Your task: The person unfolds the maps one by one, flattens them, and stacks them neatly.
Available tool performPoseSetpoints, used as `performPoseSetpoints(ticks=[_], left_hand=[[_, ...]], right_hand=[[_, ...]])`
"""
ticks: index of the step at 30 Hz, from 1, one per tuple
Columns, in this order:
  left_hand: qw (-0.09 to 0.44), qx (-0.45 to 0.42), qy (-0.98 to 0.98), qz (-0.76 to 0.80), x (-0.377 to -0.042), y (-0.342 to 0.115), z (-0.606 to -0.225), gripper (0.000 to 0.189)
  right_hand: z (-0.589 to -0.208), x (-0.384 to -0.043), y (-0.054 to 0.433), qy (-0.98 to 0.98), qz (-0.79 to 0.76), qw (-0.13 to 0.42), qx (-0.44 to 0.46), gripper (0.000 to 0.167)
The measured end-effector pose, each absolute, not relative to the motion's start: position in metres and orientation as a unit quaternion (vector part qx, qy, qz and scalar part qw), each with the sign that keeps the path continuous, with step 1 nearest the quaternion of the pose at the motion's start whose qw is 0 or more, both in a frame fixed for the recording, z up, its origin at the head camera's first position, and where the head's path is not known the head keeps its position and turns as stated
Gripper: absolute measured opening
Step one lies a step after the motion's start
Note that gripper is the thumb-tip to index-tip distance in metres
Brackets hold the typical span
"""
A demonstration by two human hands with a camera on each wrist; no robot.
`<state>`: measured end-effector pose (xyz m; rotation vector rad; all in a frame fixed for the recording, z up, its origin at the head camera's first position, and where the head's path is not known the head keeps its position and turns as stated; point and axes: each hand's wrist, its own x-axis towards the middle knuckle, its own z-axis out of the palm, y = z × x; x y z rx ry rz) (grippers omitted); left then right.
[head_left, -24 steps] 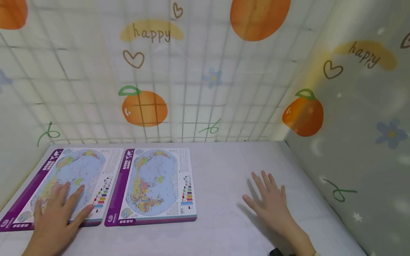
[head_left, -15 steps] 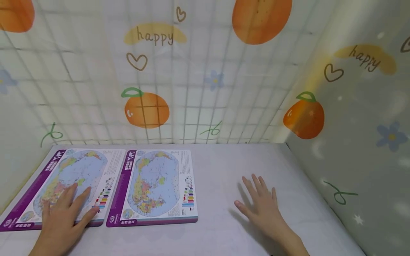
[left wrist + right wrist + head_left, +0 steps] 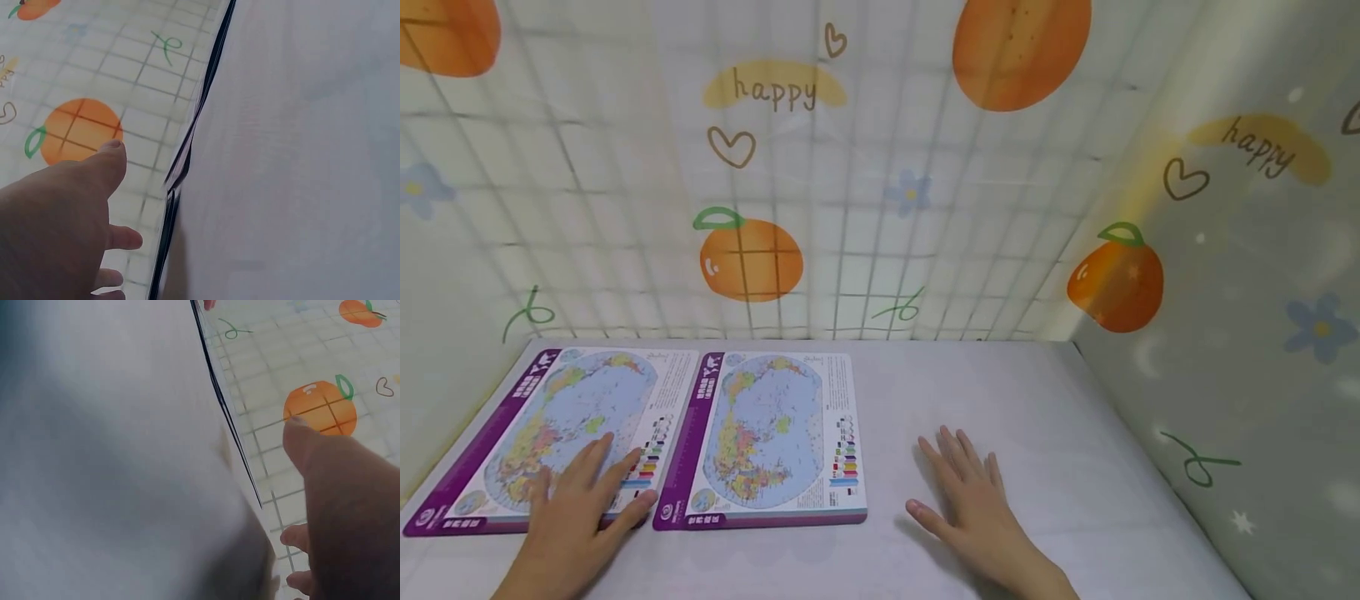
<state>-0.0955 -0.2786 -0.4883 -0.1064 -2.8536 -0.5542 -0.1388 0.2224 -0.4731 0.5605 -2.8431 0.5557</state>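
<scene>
Two thick, round-cornered world maps with purple margins lie side by side in the head view. My left hand [image 3: 576, 508] is over the lower right part of the left world map [image 3: 591, 379], fingers spread and fairly straight. Whether it touches the map cannot be told. The right world map [image 3: 767, 450] lies between my hands, a narrow gap from the left one. Off its right side, my right hand [image 3: 973, 517] is over the white table with fingers spread, holding nothing. In the wrist views the thumbs of the left hand [image 3: 62, 212] and right hand [image 3: 350, 500] stick out.
A white-covered table [image 3: 1000, 383] carries both maps. Behind it hangs a pale curtain [image 3: 865, 208] printed with oranges and grid lines. Another grey-green curtain panel [image 3: 1240, 367] borders the table's right side.
My right hand has moved left, closer to the right map. My left hand has shifted a little to the right over the left map. The head view has also drifted slightly.
</scene>
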Motion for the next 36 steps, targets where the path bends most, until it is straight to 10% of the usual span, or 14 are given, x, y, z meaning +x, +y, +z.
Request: performPoseSetpoints(ticks=[15, 36], left_hand=[[0.120, -0.065, -0.969, -0.204, -0.092, -0.262, -0.491, 0.068], [0.098, -0.068, -0.967, -0.225, -0.093, -0.246, -0.490, 0.077]], right_hand=[[-0.470, -0.137, 0.201, -0.963, 0.176, 0.073, 0.190, 0.081], [-0.437, -0.138, 0.174, -0.946, 0.185, -0.092, 0.248, 0.094]])
